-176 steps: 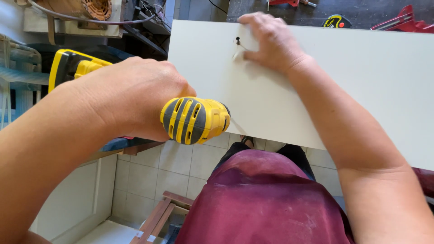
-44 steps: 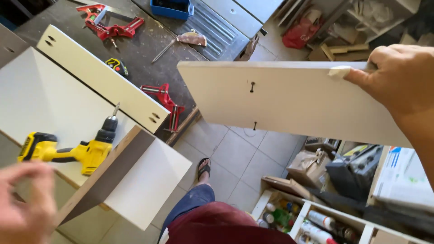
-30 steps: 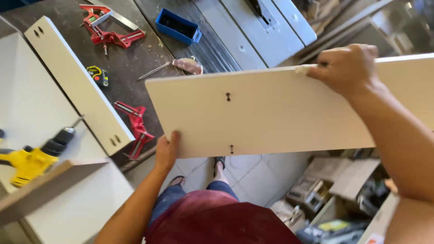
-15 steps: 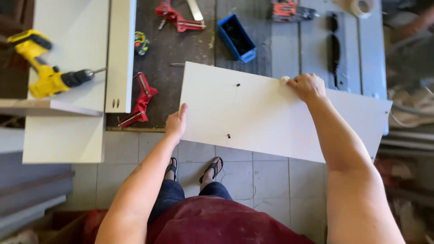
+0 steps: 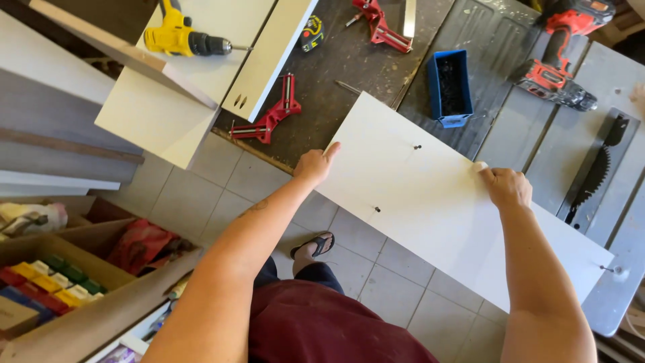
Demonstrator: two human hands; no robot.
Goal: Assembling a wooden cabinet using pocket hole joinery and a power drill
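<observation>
Dark workbench (image 5: pixel 349 74) fills the far side, above pale floor tiles. Since a moment ago the long white panel (image 5: pixel 437 202) has swung round and now lies half on the bench, its near edge over the floor. Left hand (image 5: pixel 314 165) grips its left end; right hand (image 5: pixel 505 188) is clamped on its far edge. Yellow drill (image 5: pixel 180 39) lies idle far left, red corner clamp (image 5: pixel 272 114) nearer.

Occlusions and cut-offs, head view.
Left hand (image 5: pixel 314 163): palm side hidden against white panel (image 5: pixel 443 202). Right hand (image 5: pixel 505 188): fingertips curled out of sight at the panel's far edge. Beyond it, red drill (image 5: pixel 554 74) cut off by top edge; blue bin (image 5: pixel 449 87) contents too small to tell.
</observation>
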